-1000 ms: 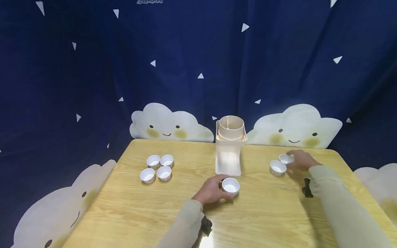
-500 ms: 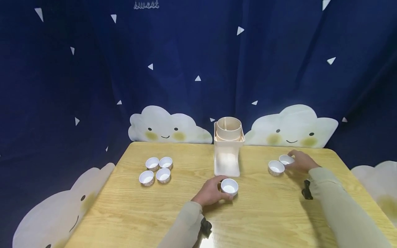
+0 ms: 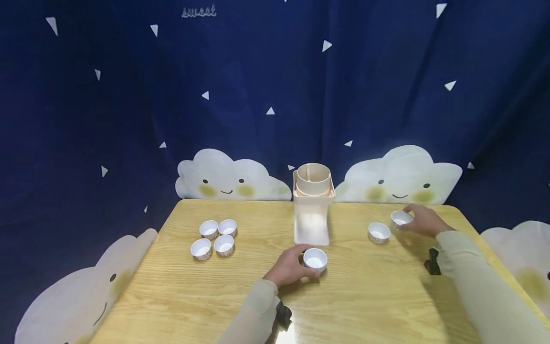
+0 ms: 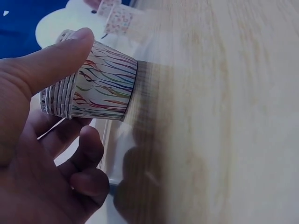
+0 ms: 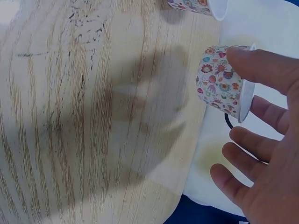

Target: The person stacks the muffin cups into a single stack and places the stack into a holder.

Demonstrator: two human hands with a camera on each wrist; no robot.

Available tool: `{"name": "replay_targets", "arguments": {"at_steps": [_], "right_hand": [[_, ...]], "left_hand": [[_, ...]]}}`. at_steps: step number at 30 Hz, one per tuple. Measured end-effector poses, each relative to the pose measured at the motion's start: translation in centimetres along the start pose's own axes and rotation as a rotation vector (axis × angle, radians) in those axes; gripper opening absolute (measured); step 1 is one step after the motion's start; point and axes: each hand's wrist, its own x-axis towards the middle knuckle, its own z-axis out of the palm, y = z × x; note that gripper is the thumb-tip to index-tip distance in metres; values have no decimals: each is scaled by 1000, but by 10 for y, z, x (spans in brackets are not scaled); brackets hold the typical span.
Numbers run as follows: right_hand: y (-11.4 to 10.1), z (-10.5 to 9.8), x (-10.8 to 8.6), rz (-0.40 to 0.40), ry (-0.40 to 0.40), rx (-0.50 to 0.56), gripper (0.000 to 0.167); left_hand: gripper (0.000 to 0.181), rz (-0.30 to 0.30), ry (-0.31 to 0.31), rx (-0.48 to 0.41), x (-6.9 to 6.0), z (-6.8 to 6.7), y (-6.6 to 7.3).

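In my left hand (image 3: 290, 265) is a nested stack of paper baking cups (image 4: 105, 84) with wavy coloured stripes, pinched between thumb and fingers at the rims. The stack stands upright at the table's middle, mouth up. My right hand (image 3: 423, 220) pinches a flower-patterned paper baking cup (image 5: 219, 79) by its side near the rim, at the table's far right. Whether that cup touches the wood cannot be told. A second floral baking cup (image 3: 379, 232) stands just left of it, apart from it.
Several white-lined baking cups (image 3: 224, 244) stand grouped at the left of the wooden table (image 3: 180, 296). A cream plastic holder (image 3: 311, 229) with a round ring (image 3: 314, 179) on top stands at the back middle. Behind hangs a dark blue curtain (image 3: 240, 71) with cloud shapes.
My right hand has shifted the floral cup to the right, opening a gap to its neighbour. The left hand keeps its hold on the stack in place. The head view has tilted slightly.
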Motion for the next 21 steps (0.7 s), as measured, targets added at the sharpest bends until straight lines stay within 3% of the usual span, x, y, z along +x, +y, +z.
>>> {"name": "replay_targets", "arguments": {"at_steps": [9, 21], "right_hand": [[-8, -4, -12, -90, 93, -45, 64], [-41, -19, -22, -238, 166, -150, 62]], "left_hand": [[61, 9, 13, 10, -2, 2, -2], [62, 13, 22, 1, -3, 2, -1]]}}
